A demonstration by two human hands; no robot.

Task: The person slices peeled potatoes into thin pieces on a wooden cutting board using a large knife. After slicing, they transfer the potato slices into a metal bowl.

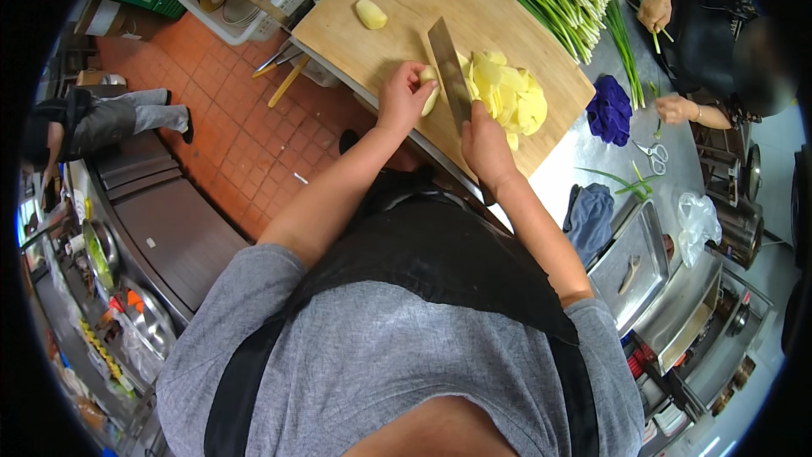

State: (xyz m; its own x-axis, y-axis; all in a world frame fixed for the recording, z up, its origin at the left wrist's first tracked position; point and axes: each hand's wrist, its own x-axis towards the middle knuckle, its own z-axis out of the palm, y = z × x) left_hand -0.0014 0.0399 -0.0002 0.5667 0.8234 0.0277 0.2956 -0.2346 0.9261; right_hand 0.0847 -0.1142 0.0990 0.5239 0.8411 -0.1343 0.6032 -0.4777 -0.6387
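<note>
On the wooden cutting board (406, 0) my left hand (404, 94) grips a peeled potato (429, 92), fingers at its far end. My right hand (487, 145) is closed round the handle of a Chinese cleaver (449, 70). Its broad blade stands just right of the held potato, with a narrow gap between them. A pile of thin yellow potato slices (507, 95) lies against the blade's right side. Another peeled potato (371, 14) rests whole near the board's far left.
Green garlic chives or scallions (558, 0) cover the board's far right. A purple cloth (610, 111), scissors (654, 157), a blue-grey cloth (589, 216) and a metal tray (631, 266) lie on the steel table. A co-worker's hand (654, 9) holds green stalks. Another person (114, 117) stands at left.
</note>
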